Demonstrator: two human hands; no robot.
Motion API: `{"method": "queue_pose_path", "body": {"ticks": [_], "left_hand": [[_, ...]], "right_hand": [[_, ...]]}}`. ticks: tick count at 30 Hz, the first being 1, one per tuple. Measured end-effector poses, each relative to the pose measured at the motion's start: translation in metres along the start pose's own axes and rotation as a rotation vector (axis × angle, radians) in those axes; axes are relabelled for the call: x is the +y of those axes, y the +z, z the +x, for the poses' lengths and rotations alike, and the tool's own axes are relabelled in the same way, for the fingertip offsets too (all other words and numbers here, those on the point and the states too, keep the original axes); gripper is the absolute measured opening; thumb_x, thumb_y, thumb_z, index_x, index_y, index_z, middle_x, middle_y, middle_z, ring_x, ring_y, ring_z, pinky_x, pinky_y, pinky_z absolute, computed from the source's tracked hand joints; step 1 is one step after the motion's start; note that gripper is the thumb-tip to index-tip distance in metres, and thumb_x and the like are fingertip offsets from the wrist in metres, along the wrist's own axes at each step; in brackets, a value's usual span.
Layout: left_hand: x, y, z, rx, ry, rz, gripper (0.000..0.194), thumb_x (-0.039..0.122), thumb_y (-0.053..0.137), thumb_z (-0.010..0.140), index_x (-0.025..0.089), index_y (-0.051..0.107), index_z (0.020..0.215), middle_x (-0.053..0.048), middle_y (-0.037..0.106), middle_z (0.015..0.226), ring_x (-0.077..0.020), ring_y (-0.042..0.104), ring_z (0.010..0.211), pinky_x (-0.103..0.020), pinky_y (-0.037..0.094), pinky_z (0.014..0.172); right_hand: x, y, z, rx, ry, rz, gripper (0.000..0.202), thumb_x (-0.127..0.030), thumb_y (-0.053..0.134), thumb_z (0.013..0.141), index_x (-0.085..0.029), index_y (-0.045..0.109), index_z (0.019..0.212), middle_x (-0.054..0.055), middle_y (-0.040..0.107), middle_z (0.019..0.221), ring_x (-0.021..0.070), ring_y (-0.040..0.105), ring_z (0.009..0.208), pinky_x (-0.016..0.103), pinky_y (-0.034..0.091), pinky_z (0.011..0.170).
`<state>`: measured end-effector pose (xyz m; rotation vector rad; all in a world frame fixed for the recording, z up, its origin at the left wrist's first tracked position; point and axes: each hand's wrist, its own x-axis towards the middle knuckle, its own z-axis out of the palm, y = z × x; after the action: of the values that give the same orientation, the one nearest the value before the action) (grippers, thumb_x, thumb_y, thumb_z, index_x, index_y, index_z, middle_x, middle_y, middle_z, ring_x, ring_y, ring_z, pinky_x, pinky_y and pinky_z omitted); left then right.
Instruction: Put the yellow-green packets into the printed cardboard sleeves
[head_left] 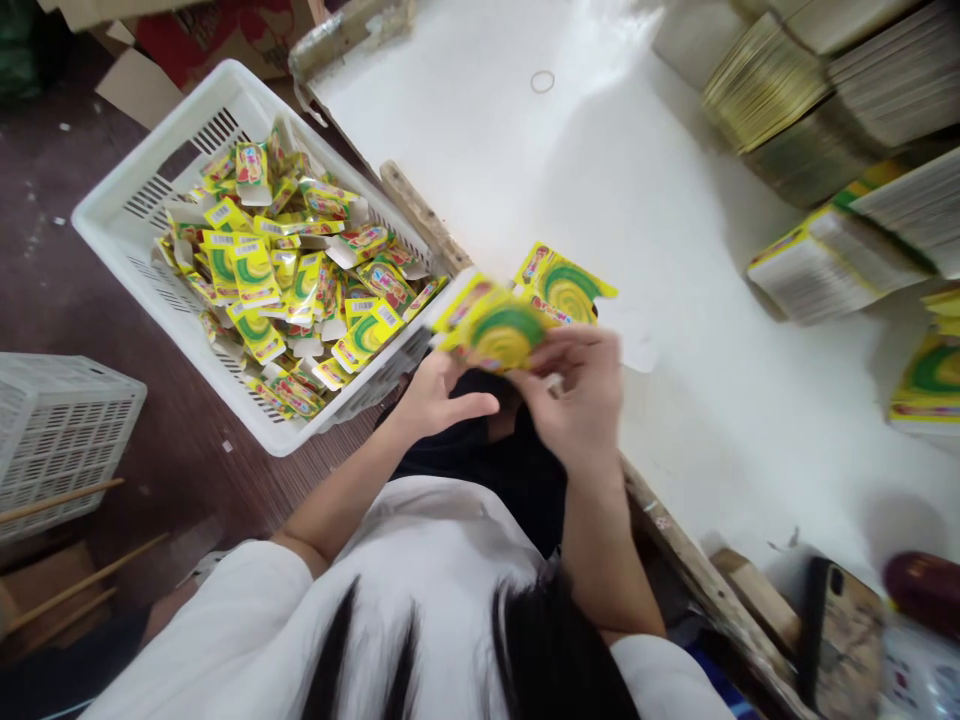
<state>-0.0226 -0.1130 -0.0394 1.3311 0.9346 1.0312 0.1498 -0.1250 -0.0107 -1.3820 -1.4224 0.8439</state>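
Note:
A small yellow-and-green printed carton (502,335), smeared by motion, is held in front of my body near the table edge. My right hand (577,390) pinches its right end between thumb and bent fingers. At the carton's left end, the fingers of my left hand (439,395) are curled against it, partly hidden behind it, while the thumb sticks out below. Just beyond, a flat carton (566,285) of the same print lies on the white table (675,420). To the left, a white plastic basket (281,435) holds many such cartons (255,270), several with end flaps open.
Stacks of flat cardboard (765,85) and more printed cartons (814,260) stand at the table's right side. A rubber band (542,81) lies farther back. A phone (844,635) is at the lower right. Another white crate (67,430) sits on the floor at left.

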Motion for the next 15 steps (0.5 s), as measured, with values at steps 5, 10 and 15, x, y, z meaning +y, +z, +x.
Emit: {"method": "queue_pose_path", "body": {"ticks": [5, 10, 15], "left_hand": [[0.021, 0.015, 0.008, 0.307, -0.036, -0.149, 0.082, 0.089, 0.019, 0.088, 0.026, 0.055, 0.124, -0.012, 0.069, 0.106, -0.0297, 0.069, 0.111, -0.048, 0.059, 0.09], [0.026, 0.017, 0.011, 0.469, 0.08, -0.226, 0.065, 0.083, 0.018, 0.093, 0.026, 0.051, 0.099, -0.002, 0.05, 0.077, -0.0192, 0.06, 0.075, -0.04, 0.059, 0.077], [0.015, 0.015, 0.004, 0.431, 0.085, -0.155, 0.074, 0.089, 0.014, 0.088, 0.026, 0.052, 0.096, -0.002, 0.049, 0.076, -0.0179, 0.057, 0.071, -0.036, 0.058, 0.07]], "right_hand": [[-0.011, 0.028, -0.021, -0.224, 0.051, 0.256, 0.041, -0.021, 0.071, 0.088, -0.031, 0.05, 0.122, -0.002, 0.068, 0.092, 0.0158, 0.067, 0.08, 0.029, 0.056, 0.068], [-0.02, 0.031, -0.028, -0.356, -0.124, 0.214, 0.047, -0.026, 0.079, 0.086, -0.029, 0.057, 0.128, 0.004, 0.069, 0.112, 0.0205, 0.067, 0.096, 0.036, 0.058, 0.085], [-0.015, 0.038, -0.031, -0.288, -0.027, 0.228, 0.043, -0.037, 0.08, 0.086, -0.028, 0.06, 0.123, 0.001, 0.066, 0.093, 0.0195, 0.065, 0.083, 0.036, 0.058, 0.081]]}}
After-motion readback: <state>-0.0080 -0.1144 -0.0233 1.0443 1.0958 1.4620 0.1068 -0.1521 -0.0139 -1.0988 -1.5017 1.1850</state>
